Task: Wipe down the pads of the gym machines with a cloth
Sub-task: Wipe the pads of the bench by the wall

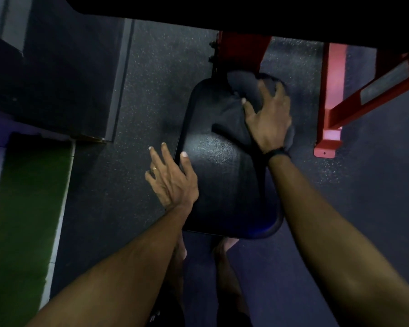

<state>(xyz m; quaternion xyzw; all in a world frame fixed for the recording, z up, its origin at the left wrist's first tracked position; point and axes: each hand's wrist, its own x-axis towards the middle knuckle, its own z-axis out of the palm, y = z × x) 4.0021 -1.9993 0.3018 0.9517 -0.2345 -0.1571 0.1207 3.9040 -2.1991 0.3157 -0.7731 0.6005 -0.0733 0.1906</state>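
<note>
Two hands are on one black seat pad (pixel 224 175), which we see from above, narrow end at 12 o'clock, wide end at 6. The right hand (pixel 268 116) lies at the pad's 1 o'clock corner with fingers spread and slightly curled, pressing a dark cloth (pixel 234 114) flat to the vinyl; part of the cloth bunches over the pad's far edge, and a fold trails toward the centre. We note a dark band on that wrist. The left hand (pixel 172 178) sits at the pad's 9 o'clock edge, fingers straight, thumb on the top surface, the other fingers over the side; its grip holds nothing, and a ring shows on one finger.

Edges: the near rim at 6 o'clock is rounded. Bare pad lies between the two hands and down to the near rim.

Surface: the vinyl is glossy, with a lit patch near the middle. Under it is dark speckled rubber floor (pixel 151 90). A red machine frame (pixel 333 97) stands at 1 to 2 o'clock, its foot on the floor. A green strip (pixel 26 208) runs at 8 o'clock. The lighting is dim.
</note>
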